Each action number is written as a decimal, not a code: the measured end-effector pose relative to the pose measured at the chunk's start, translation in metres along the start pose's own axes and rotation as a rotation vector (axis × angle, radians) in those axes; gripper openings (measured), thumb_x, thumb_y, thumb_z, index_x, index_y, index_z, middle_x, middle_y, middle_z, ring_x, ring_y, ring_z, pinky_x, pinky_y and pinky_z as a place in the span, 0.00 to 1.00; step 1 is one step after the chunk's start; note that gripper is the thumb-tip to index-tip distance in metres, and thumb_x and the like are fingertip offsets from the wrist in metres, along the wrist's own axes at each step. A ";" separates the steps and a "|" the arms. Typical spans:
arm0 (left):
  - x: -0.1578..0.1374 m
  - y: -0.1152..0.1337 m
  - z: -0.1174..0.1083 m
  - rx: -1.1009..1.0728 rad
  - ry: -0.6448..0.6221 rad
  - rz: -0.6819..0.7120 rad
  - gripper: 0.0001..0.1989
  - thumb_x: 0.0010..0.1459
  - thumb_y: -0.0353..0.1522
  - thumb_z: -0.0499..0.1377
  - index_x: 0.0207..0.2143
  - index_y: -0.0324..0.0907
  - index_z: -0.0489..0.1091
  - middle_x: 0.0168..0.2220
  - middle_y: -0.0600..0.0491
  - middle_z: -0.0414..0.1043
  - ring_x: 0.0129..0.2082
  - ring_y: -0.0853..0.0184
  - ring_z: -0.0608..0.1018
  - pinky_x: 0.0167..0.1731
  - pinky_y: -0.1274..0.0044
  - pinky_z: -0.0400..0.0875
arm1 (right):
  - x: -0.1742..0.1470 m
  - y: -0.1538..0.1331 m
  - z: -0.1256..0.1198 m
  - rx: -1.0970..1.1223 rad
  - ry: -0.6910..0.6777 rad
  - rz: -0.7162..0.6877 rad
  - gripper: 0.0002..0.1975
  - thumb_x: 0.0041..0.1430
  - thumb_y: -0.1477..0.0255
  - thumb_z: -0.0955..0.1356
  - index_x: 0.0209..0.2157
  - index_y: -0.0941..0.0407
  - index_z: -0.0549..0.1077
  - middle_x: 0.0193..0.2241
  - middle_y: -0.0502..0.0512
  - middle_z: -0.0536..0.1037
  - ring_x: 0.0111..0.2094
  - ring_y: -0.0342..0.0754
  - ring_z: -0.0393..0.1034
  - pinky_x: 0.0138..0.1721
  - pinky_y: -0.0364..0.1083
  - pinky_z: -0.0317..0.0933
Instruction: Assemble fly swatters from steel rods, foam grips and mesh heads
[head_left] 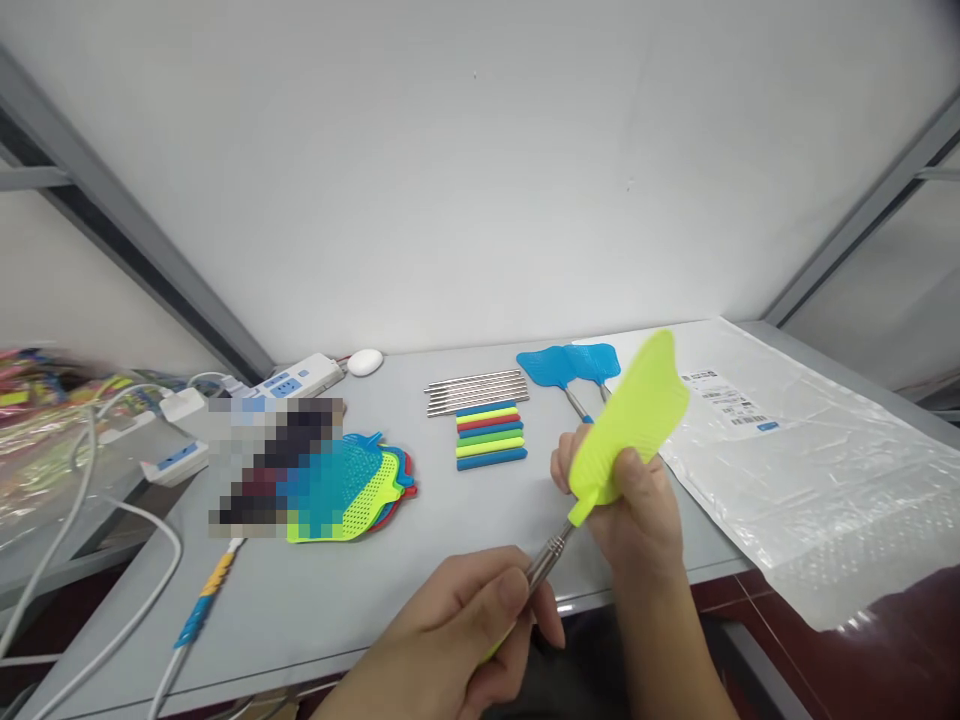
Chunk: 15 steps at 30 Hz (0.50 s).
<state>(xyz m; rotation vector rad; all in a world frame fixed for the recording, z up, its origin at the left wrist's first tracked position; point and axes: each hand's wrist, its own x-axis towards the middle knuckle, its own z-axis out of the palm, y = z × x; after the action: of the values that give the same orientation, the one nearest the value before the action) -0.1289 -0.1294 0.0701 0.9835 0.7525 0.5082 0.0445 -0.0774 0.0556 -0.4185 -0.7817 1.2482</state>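
Note:
A yellow-green fly swatter [634,410] with a metal telescopic rod is held up in front of me, tilted to the upper right. My left hand [480,610] is wrapped round the rod, close to the front edge of the table. Its thumb presses on the metal. My right hand [637,490] grips the swatter's plastic head, thumb on the near face and fingers behind. Just beyond lie two blue fly swatters [544,367] with rods attached, partly hidden by the right hand and the raised head.
Metal rods [478,393] and coloured handles [491,435] lie mid-table. Loose swatter heads [375,490] are stacked left, beside a pixelated patch. Power strips [300,380], a white cable [169,530] and a white mouse [365,362] sit farther left. A plastic mailer bag [810,480] overhangs the right edge.

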 end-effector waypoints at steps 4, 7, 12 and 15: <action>-0.004 0.009 0.002 0.105 0.100 -0.028 0.22 0.63 0.50 0.51 0.34 0.41 0.68 0.16 0.63 0.52 0.12 0.77 0.49 0.11 0.83 0.40 | -0.005 0.003 0.000 -0.091 0.145 -0.007 0.10 0.49 0.69 0.77 0.31 0.52 0.74 0.31 0.50 0.78 0.37 0.49 0.75 0.37 0.49 0.72; -0.006 0.015 0.005 0.145 0.115 -0.033 0.20 0.65 0.49 0.50 0.33 0.41 0.66 0.16 0.64 0.52 0.12 0.78 0.49 0.12 0.83 0.41 | -0.009 0.007 0.002 -0.153 0.199 0.004 0.12 0.48 0.66 0.77 0.34 0.51 0.76 0.31 0.51 0.78 0.38 0.51 0.75 0.34 0.48 0.72; -0.006 0.020 0.006 0.282 0.171 0.000 0.19 0.66 0.47 0.48 0.32 0.42 0.64 0.16 0.63 0.51 0.17 0.74 0.53 0.17 0.81 0.45 | -0.012 0.012 0.000 -0.280 0.267 0.130 0.12 0.51 0.62 0.75 0.33 0.54 0.77 0.26 0.50 0.74 0.24 0.43 0.66 0.18 0.39 0.58; -0.009 0.020 0.005 0.456 0.252 0.026 0.20 0.66 0.48 0.46 0.32 0.42 0.64 0.18 0.62 0.51 0.20 0.72 0.56 0.21 0.80 0.50 | -0.013 0.016 -0.002 -0.315 0.258 0.146 0.12 0.51 0.61 0.75 0.31 0.55 0.77 0.25 0.49 0.72 0.23 0.41 0.62 0.18 0.40 0.56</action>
<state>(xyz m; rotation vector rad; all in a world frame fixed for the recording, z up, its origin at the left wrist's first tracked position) -0.1321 -0.1283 0.0924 1.3687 1.1131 0.4986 0.0338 -0.0846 0.0397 -0.8884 -0.7361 1.1775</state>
